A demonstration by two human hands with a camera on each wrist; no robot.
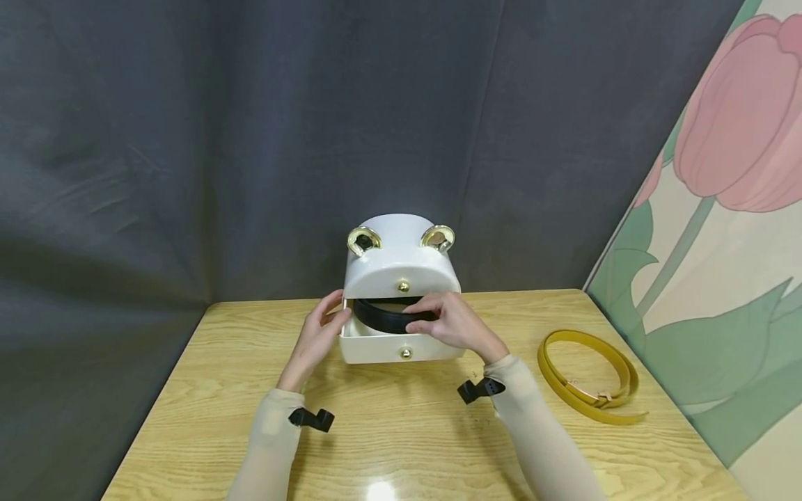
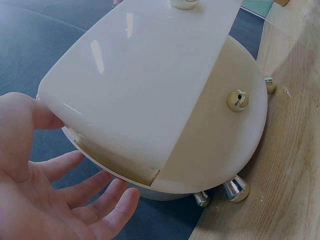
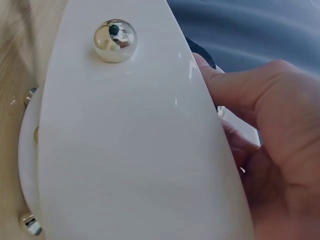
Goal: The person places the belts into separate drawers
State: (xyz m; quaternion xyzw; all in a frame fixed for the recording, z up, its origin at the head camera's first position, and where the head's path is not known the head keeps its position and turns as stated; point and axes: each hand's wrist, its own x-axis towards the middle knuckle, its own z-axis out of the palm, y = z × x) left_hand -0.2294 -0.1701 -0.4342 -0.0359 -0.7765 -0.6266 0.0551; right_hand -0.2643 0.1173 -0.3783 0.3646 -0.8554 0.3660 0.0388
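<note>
A white box (image 1: 401,257) with gold round ears on top stands at the back of the table, its lower drawer (image 1: 376,350) pulled out. Inside that drawer sits a coiled black belt (image 1: 379,318). My right hand (image 1: 454,321) reaches in over the drawer's right side, thumb and fingers pinching the belt's edge. Much of the belt is hidden behind the drawer front (image 3: 130,130) in the right wrist view. At the drawer's left side is my left hand (image 1: 318,339); in the left wrist view its thumb touches the white wall while the other fingers spread loosely below.
A yellow belt (image 1: 551,372) lies loosely coiled on the wooden table (image 1: 388,431) to the right. Grey curtain (image 1: 351,125) hangs close behind the box. A wall with painted tulips (image 1: 720,278) borders the table's right edge.
</note>
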